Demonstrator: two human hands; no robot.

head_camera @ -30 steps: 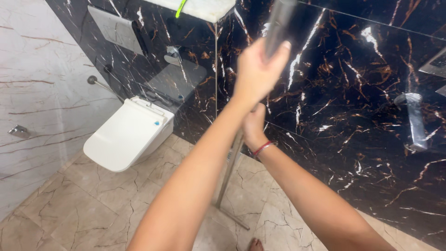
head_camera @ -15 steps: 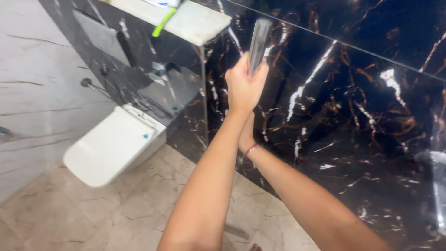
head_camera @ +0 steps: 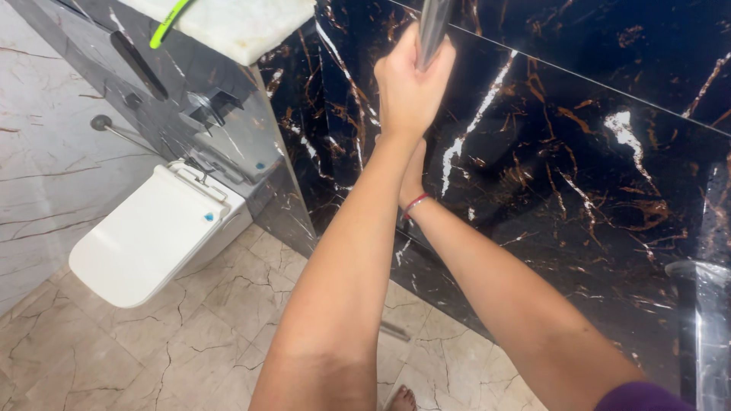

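Note:
My left hand [head_camera: 410, 85] is closed around a shiny metal pole [head_camera: 434, 24] that runs up out of the top of the view. Just below it, my right hand [head_camera: 415, 179], with a red band at the wrist, is mostly hidden behind my left forearm and appears to grip the same pole lower down. Both hands are close to the black marble wall [head_camera: 579, 152]. The pole's lower part is hidden by my arms; a thin bar [head_camera: 394, 330] shows near the floor.
A white wall-hung toilet [head_camera: 145, 236] with its lid down is at the left. Above it is a white stone shelf [head_camera: 236, 30] holding a green item [head_camera: 169, 21]. Beige cracked-pattern floor tiles [head_camera: 114, 358] lie below, with my bare toes [head_camera: 402, 397] at the bottom edge.
My view has swung right and closer to the black wall. Both hands have stayed on the pole and now sit higher in view, and the toilet has shifted left.

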